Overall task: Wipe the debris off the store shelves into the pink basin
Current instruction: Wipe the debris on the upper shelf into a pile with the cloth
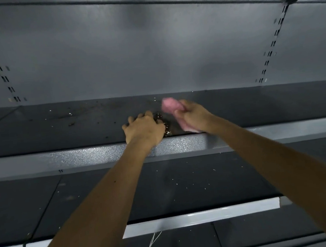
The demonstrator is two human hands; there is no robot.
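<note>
Both my hands are on the upper dark grey shelf (59, 133), near its front edge. My right hand (193, 116) grips a pink cloth (171, 105) that is blurred with motion. A small heap of dark and white debris (163, 123) lies between the hands. My left hand (143, 128) rests on the shelf with its fingers curled beside that heap, touching it. More crumbs (70, 116) are scattered further left on the same shelf. The pink basin is not in view.
The lower shelf (194, 184) carries scattered white specks. A grey back panel (131, 56) with slotted uprights (270, 49) rises behind. A white cord (152, 243) hangs below the lower shelf's pale front lip (187, 218). Another shelf sits overhead.
</note>
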